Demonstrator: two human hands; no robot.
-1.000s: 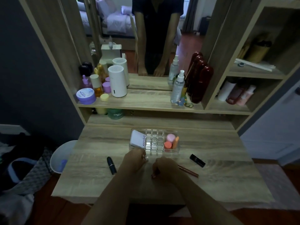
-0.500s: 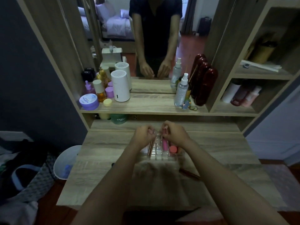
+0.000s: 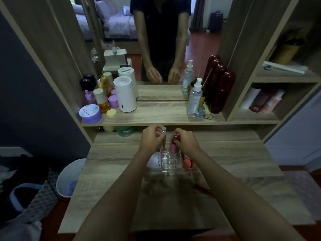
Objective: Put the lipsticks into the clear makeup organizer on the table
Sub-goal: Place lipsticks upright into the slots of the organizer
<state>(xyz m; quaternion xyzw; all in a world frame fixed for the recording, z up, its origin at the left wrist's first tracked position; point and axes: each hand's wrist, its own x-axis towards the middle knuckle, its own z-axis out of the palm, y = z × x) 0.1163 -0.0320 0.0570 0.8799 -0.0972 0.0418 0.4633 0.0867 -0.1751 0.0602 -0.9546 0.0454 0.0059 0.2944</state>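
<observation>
A wooden dressing table (image 3: 111, 164) is standing against a mirror (image 3: 161, 40), with a shelf (image 3: 156, 117) of bottles and jars running across its back and a white bin (image 3: 69, 178) sitting on the floor to its left. The clear organizer (image 3: 171, 164) is resting on the tabletop, just in front of the raised back ledge. A white tube (image 3: 154, 160) is lying in its left part and orange sponges (image 3: 188, 163) are sitting in its right part.

Both hands are hovering over the back of the organizer. The left hand (image 3: 151, 140) is pinching a brownish lipstick with a clear cap (image 3: 163, 136), fingers curled tight around it, holding it upright over the back left cells. The right hand (image 3: 186, 141) is gripping a pink lipstick (image 3: 173, 145), its lower end dipping toward a back cell; whether it is touching the bottom cannot be told. Another thin reddish lipstick (image 3: 204, 189) is lying on the table near the right forearm, apart from the organizer.
</observation>
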